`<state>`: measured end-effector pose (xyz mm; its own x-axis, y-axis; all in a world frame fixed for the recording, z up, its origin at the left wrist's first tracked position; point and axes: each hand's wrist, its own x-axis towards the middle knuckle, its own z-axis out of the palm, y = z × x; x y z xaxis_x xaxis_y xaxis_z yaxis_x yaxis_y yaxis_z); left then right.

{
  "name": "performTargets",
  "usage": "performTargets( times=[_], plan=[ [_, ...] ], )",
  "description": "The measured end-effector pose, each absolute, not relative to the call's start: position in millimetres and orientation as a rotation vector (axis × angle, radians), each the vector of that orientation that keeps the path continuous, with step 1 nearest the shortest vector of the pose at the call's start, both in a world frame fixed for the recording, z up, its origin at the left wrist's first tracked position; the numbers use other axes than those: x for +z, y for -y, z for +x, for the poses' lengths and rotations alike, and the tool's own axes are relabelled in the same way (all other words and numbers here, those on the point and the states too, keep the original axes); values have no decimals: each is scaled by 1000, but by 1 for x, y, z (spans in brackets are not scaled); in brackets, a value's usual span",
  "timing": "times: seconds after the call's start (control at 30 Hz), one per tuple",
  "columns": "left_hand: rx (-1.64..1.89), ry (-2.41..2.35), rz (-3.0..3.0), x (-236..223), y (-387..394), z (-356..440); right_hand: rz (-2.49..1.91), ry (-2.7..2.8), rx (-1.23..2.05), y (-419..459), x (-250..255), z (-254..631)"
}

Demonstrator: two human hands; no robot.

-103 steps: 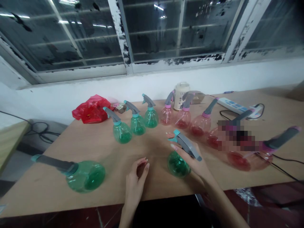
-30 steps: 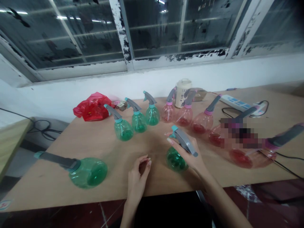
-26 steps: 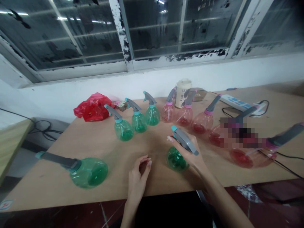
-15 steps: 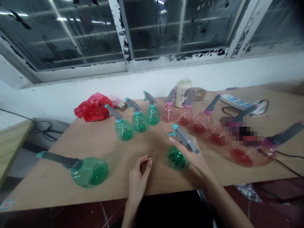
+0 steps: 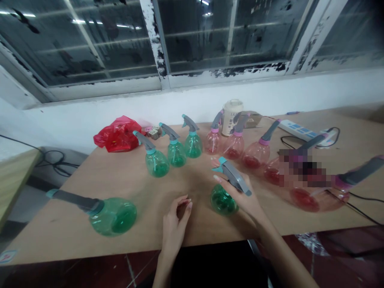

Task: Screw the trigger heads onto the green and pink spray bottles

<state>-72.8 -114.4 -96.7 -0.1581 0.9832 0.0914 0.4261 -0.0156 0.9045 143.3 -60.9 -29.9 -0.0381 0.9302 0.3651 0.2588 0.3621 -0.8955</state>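
My right hand [image 5: 240, 192] is closed around the neck of a green spray bottle [image 5: 224, 201], under its grey and turquoise trigger head. The bottle stands on the table with the nozzle toward the left. My left hand [image 5: 176, 222] rests on the table to its left, fingers loosely curled and thumb apart, with nothing in it. Farther left stands another green spray bottle [image 5: 114, 216], large in view. Beyond my hands are several green spray bottles, among them one [image 5: 157, 163] at the left and one [image 5: 193, 145] nearer the middle.
A curved row of pink spray bottles [image 5: 256, 154] runs along the right, part of it blurred by pixels. At the back are a red plastic bag [image 5: 118, 135], a paper cup [image 5: 231, 120] and a power strip [image 5: 303, 131]. Cables cross the right side of the wooden table [image 5: 75, 176].
The view has shifted very slightly. My right hand keeps its grip on the green spray bottle, and my left hand stays where it was.
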Motion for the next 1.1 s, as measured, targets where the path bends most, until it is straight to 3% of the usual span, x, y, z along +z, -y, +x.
performTargets(
  times=[1.1],
  plan=[
    [1121, -1624, 1466, -97, 114, -73, -983, 1496, 736, 58, -34, 142]
  ],
)
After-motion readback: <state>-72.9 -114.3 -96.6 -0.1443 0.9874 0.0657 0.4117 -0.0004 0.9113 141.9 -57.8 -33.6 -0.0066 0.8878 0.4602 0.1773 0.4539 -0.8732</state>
